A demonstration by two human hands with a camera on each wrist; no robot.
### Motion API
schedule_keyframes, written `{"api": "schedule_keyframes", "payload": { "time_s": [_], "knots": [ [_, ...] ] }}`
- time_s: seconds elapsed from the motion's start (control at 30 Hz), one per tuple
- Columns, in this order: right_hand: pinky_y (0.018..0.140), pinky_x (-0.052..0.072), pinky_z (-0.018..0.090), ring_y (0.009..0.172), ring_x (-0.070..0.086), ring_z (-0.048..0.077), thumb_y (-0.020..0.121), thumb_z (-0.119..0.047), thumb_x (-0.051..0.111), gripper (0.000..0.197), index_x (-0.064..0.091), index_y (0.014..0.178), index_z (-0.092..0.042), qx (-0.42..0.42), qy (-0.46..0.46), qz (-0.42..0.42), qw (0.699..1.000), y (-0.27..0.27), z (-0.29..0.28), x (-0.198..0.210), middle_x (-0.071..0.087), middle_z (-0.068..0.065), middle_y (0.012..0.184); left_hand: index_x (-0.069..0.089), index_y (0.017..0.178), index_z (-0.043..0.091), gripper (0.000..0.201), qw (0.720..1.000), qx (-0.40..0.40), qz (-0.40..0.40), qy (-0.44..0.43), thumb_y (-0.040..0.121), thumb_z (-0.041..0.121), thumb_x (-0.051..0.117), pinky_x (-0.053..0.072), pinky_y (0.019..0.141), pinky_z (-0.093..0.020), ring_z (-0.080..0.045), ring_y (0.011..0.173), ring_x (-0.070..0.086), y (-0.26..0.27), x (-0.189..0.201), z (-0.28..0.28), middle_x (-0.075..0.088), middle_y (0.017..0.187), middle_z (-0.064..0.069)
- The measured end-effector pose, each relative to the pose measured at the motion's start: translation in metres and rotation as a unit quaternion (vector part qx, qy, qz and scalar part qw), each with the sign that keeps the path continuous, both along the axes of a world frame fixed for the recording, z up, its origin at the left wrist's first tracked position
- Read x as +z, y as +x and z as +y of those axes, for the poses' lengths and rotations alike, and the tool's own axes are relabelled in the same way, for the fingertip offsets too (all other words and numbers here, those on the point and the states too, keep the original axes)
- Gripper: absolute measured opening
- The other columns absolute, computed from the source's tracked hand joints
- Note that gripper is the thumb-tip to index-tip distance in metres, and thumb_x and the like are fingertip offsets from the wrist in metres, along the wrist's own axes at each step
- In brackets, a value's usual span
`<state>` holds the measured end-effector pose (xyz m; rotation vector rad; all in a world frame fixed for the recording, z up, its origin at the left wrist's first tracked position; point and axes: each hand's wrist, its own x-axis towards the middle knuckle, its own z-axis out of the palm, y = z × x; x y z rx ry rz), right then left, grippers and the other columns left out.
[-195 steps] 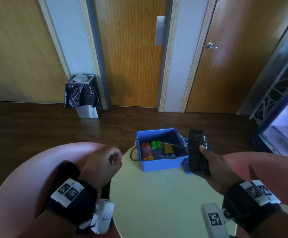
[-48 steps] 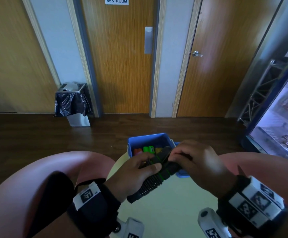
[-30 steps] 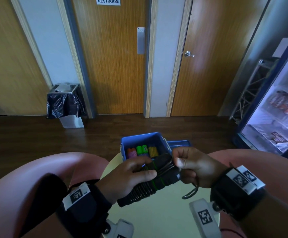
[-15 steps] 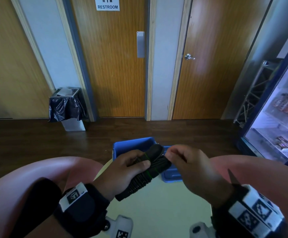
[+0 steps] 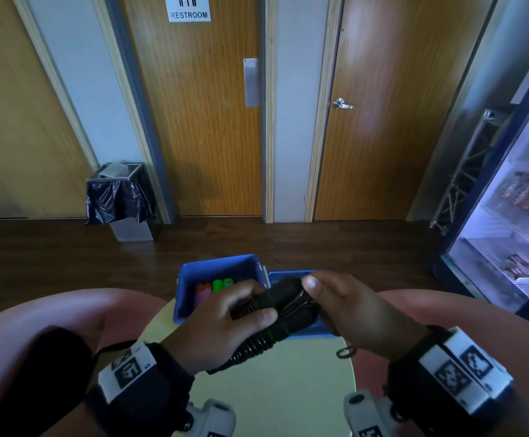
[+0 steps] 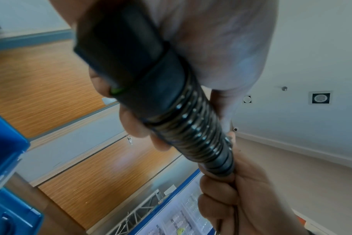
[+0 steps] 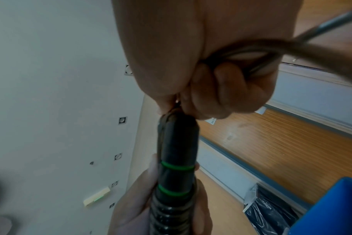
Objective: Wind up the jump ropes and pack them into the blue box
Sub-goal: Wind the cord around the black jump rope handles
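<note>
Black and ringed in green, the jump rope handles [image 5: 276, 313] hang above the far edge of the surface [image 5: 266, 383], just before the blue box [image 5: 190, 282], probably kept low for packing. The left hand [image 5: 222, 323] wraps them; a door sign reads "RESTROOM".

Left wrist view: left fingers [image 6: 135, 125] curl round the coiled cord [image 6: 199, 135], likely to stop it unwinding.

Right wrist view: the right hand [image 7: 211, 76] pinches the cord's loose end at the handle tip, fingers closed.

Hands and doors are viewed downward from the head; the rope bundle [image 5: 269, 313] is seen close-up, upward, from both wrists.
</note>
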<state>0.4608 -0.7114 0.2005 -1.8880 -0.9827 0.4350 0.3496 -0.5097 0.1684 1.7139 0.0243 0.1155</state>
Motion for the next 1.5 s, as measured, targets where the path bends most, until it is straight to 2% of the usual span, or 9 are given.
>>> {"api": "schedule_keyframes", "payload": {
  "time_s": [0.13,0.33,0.47,0.7,0.83,0.93,1.0,1.27,1.5],
  "knots": [
    [0.044,0.03,0.021,0.047,0.035,0.012,0.089,-0.052,0.057,0.038,0.054,0.076,-0.017,0.037,0.096,0.168,0.98,0.019,-0.016,-0.013,0.04,0.011,0.063,0.066,0.106,0.014,0.04,1.0,-0.005,0.008,-0.005,0.079,0.042,0.072,0.054,0.067,-0.036,-0.025,0.077,0.07,0.011,-0.002,-0.018,0.069,0.087,-0.006],
    [0.048,0.016,0.031,0.054,0.019,0.024,0.075,-0.057,0.08,0.08,0.042,0.095,0.01,0.099,0.218,0.333,0.912,0.031,-0.016,-0.046,0.039,0.028,0.082,0.071,0.101,0.016,0.037,0.993,-0.015,0.036,-0.108,0.073,0.04,0.077,0.052,0.072,-0.032,-0.025,0.084,0.067,0.019,-0.008,-0.043,0.069,0.092,-0.009],
    [0.062,0.04,0.037,0.073,0.048,0.033,0.072,-0.057,0.082,0.048,0.057,0.078,-0.016,0.049,0.291,0.315,0.902,0.025,-0.006,-0.051,0.051,0.029,0.09,0.061,0.115,-0.004,0.073,0.976,-0.004,0.025,-0.215,0.068,0.045,0.086,0.05,0.069,-0.032,-0.033,0.09,0.056,0.02,-0.015,-0.054,0.059,0.102,-0.025],
    [0.085,0.053,0.06,0.097,0.068,0.034,0.092,-0.052,0.051,0.016,0.058,0.106,-0.057,-0.017,0.233,0.061,0.97,0.006,0.005,-0.057,0.07,-0.004,0.098,0.066,0.089,0.003,0.052,0.948,-0.011,-0.025,-0.317,0.078,0.053,0.074,0.043,0.043,-0.025,-0.023,0.042,0.052,0.026,-0.006,-0.072,0.057,0.06,-0.02],
    [0.061,0.051,0.054,0.069,0.069,0.03,0.098,-0.051,0.048,0.041,0.04,0.13,-0.026,0.077,0.284,-0.05,0.954,0.011,-0.002,-0.055,0.068,0.011,0.078,0.068,0.084,0.001,0.063,0.943,0.02,0.008,-0.333,0.067,0.06,0.078,0.042,0.041,-0.025,-0.025,0.04,0.052,0.028,-0.007,-0.068,0.057,0.059,-0.021],
    [0.06,0.052,0.031,0.07,0.066,0.011,0.083,-0.08,0.048,0.045,0.029,0.118,-0.06,0.039,0.187,-0.149,0.97,0.019,-0.003,-0.055,0.063,0.005,0.075,0.072,0.079,0.006,0.056,0.938,0.036,0.021,-0.343,0.07,0.06,0.073,0.041,0.04,-0.024,-0.025,0.039,0.052,0.029,-0.008,-0.066,0.056,0.057,-0.019],
    [0.052,0.035,0.01,0.061,0.059,0.001,0.079,-0.086,0.042,0.039,0.029,0.107,-0.062,0.013,0.119,-0.191,0.974,0.023,-0.003,-0.05,0.052,-0.007,0.062,0.073,0.079,0.008,0.05,0.933,0.065,0.032,-0.352,0.082,0.056,0.06,0.041,0.039,-0.024,-0.024,0.037,0.05,0.029,-0.008,-0.067,0.056,0.055,-0.018],
    [0.068,0.053,0.043,0.077,0.066,0.013,0.074,-0.092,-0.003,0.09,0.046,0.12,-0.032,-0.023,-0.03,-0.183,0.982,0.016,0.011,-0.053,0.068,-0.002,0.082,0.064,0.12,-0.001,0.062,0.927,0.134,0.025,-0.349,0.091,0.05,0.045,0.042,0.041,-0.027,-0.021,0.047,0.05,0.039,-0.006,-0.062,0.053,0.072,-0.018],
    [0.077,0.052,0.043,0.078,0.063,0.013,0.082,-0.078,0.004,0.073,0.053,0.1,-0.027,-0.031,-0.078,-0.115,0.99,0.014,0.022,-0.06,0.063,-0.004,0.081,0.062,0.125,0.002,0.064,0.899,0.187,0.049,-0.392,0.087,0.053,0.051,0.048,0.049,-0.029,-0.02,0.058,0.056,0.046,-0.012,-0.064,0.058,0.077,-0.012]
  ]
}}
